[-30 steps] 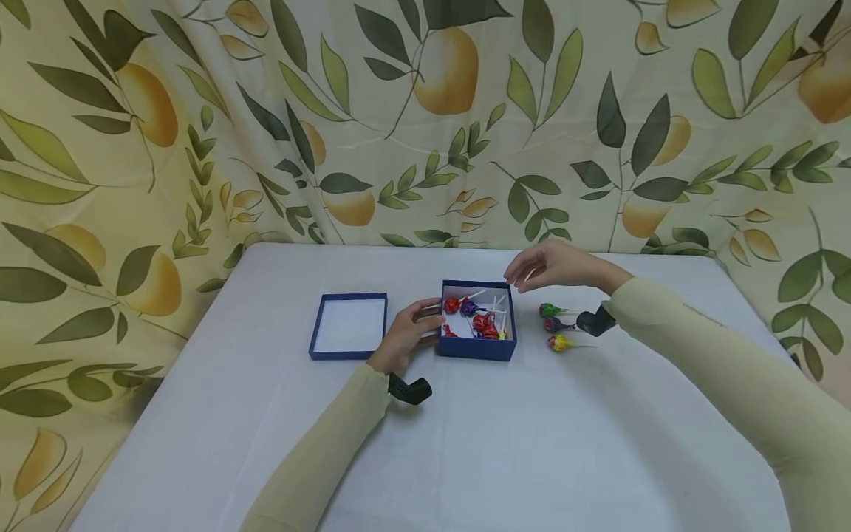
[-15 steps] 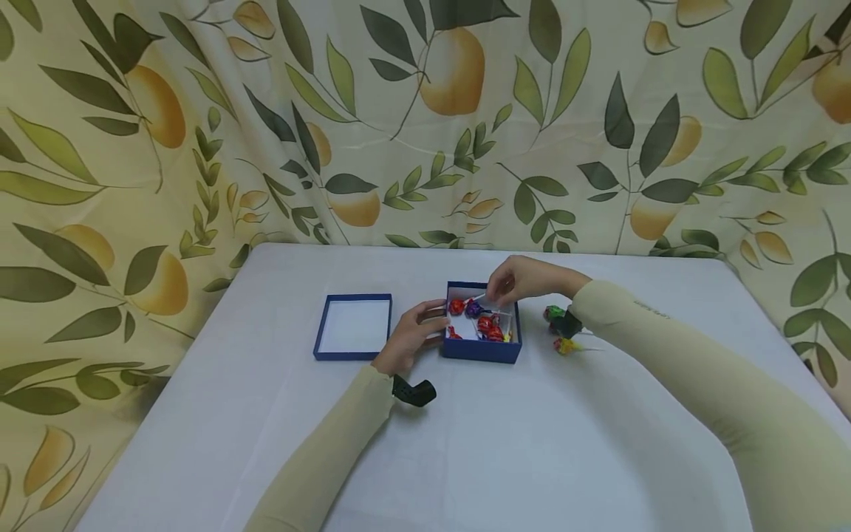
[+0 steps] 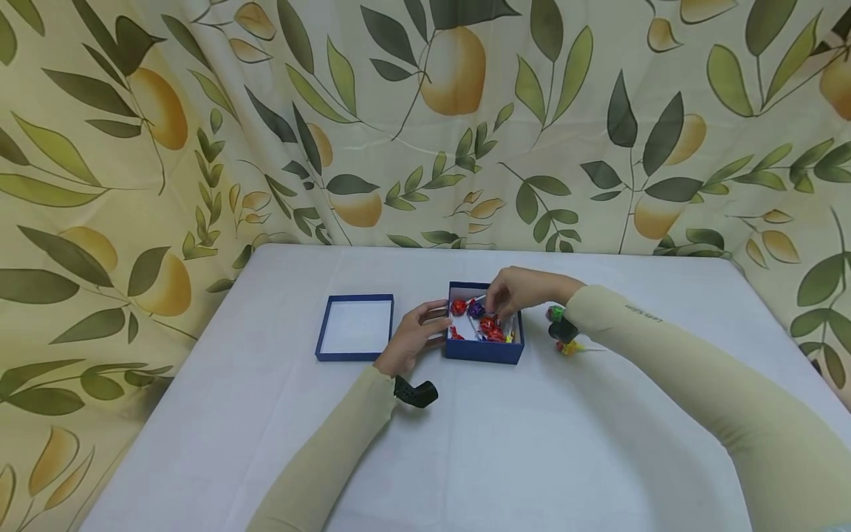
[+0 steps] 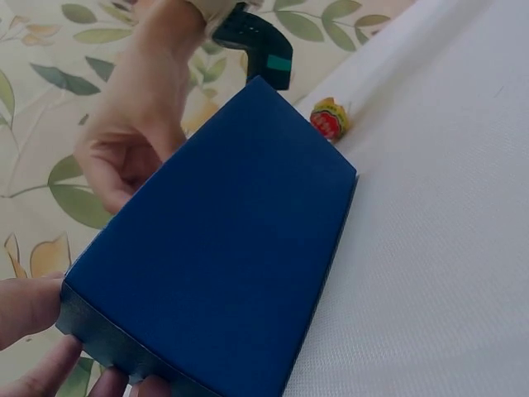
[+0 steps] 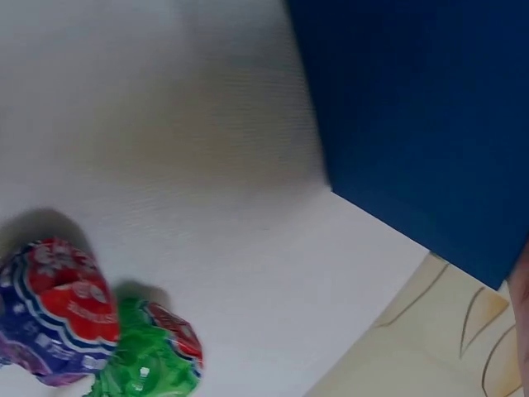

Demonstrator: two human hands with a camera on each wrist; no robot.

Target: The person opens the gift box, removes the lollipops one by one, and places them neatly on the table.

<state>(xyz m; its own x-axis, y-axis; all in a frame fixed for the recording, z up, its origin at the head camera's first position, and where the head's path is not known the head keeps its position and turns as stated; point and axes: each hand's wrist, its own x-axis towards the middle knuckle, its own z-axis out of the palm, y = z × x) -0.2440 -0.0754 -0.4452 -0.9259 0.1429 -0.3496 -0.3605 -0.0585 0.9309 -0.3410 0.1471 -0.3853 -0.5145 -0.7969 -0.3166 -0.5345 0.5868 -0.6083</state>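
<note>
A dark blue box (image 3: pixel 483 351) stands uncovered on the table, with several wrapped lollipops (image 3: pixel 493 330) lying inside. My left hand (image 3: pixel 411 341) holds it at its left wall; in the left wrist view the fingers (image 4: pixel 50 368) touch the end of the box. From the right, my right hand (image 3: pixel 528 287) reaches over the rim, fingers bent down among the lollipops. Its fingertips are hidden, so whether they pinch a stick cannot be seen. On the table to the right lie a green lollipop (image 3: pixel 555 313), a yellow one (image 3: pixel 569 347) and a purple-red one (image 5: pixel 62 310).
Left of the box lies its blue-edged lid (image 3: pixel 354 325), white inside up. A white cloth covers the table (image 3: pixel 465 451). Behind the table hangs a leaf-and-fruit patterned curtain (image 3: pixel 425 170). Each wrist wears a black camera (image 3: pixel 416 393).
My right hand has moved left and down from beyond the box's far right corner into the box. My left hand stays at the box's left wall. The head view has shifted slightly.
</note>
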